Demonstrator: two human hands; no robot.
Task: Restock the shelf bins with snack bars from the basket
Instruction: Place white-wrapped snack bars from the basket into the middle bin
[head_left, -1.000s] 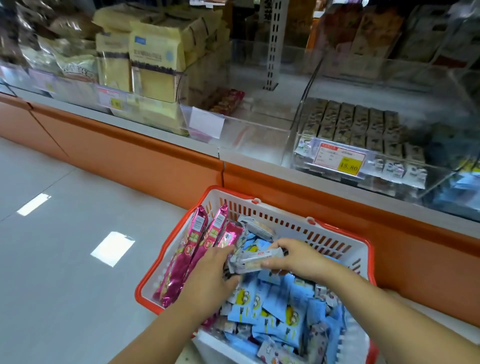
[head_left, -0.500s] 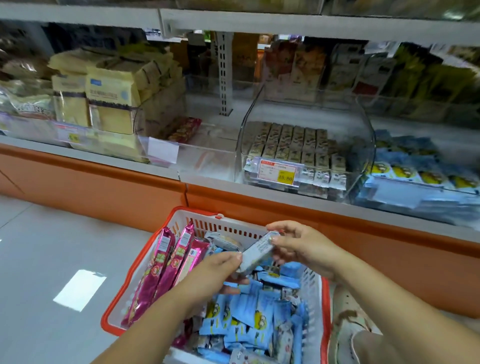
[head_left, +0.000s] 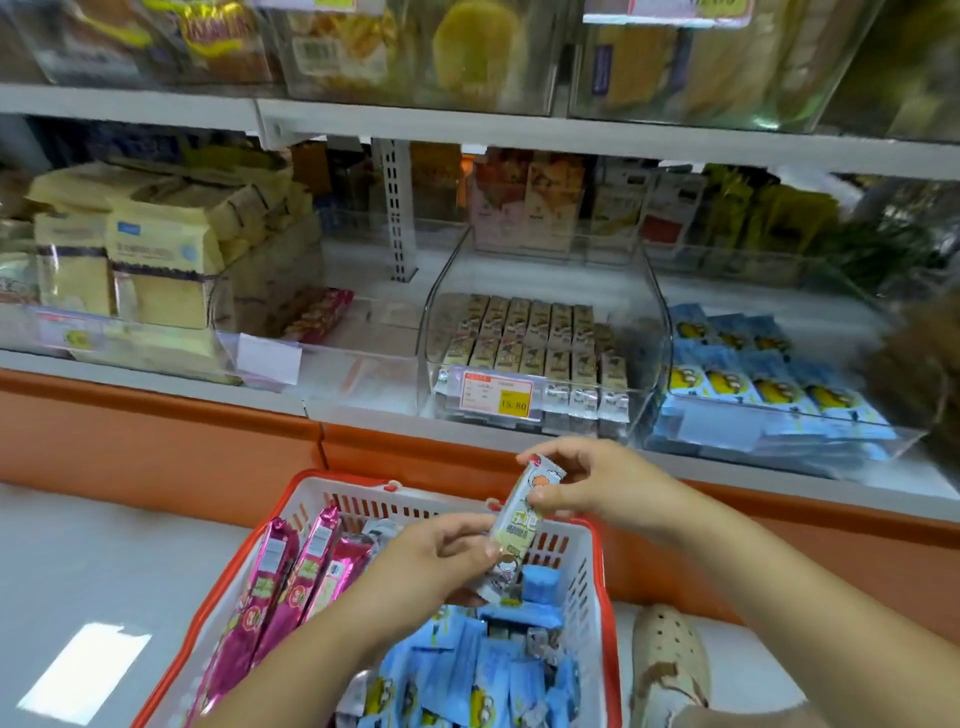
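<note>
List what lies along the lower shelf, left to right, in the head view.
cream bags → red packs → beige bars → blue packs

Bright, even light fills the scene and shadows are faint. Left of the basket (head_left: 358, 501), a white glare patch (head_left: 83, 670) lies on the floor (head_left: 104, 545). Just above the basket the snack bar (head_left: 522, 512) looks sharp. Farther above it, the clear bins (head_left: 540, 332) blur, and the shelves (head_left: 467, 127) bow toward the corners.

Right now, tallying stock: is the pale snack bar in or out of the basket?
Out: left hand and right hand hold the bar above the basket.
</note>
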